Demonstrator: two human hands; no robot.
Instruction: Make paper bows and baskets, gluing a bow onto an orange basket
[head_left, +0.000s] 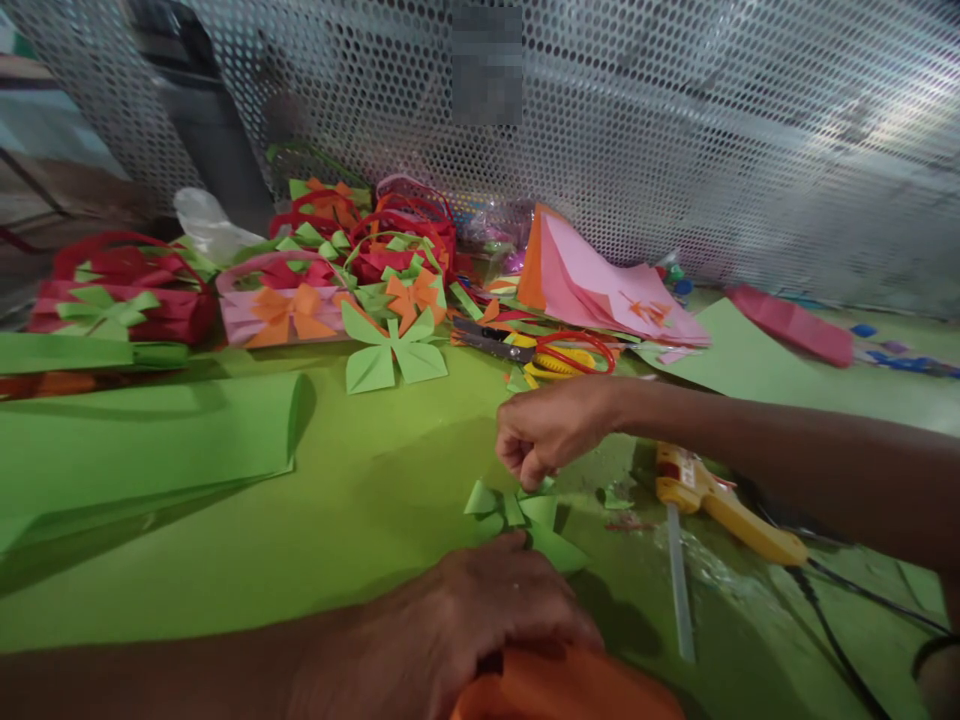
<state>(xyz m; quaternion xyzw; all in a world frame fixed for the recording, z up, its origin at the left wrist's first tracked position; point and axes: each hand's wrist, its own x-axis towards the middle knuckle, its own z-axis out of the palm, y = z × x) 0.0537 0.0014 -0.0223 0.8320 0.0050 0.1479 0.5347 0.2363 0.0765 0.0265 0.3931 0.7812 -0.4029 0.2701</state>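
Observation:
My left hand [480,620] reaches in from the lower left, palm down. Its fingers curl over a folded orange paper piece [562,685] at the bottom edge, and one finger reaches a green paper bow [514,512]. Most of the fingers' undersides are hidden. From the right comes my right hand [555,430], closed, its fingertips pinched down at the far loop of that bow. The bow lies between both hands, with a pointed green paper part [559,548] beneath it. Farther back, a green four-petal paper cutout [395,352] lies flat.
A yellow glue gun [705,500] with a glue stick [681,590] and cord lies right, under my right forearm. Red-handled scissors [525,345] lie beyond. Paper bags with bows [120,310] line the back left, near green sheets [150,440]. Pink sheets [592,270] lean before a perforated metal panel [675,120].

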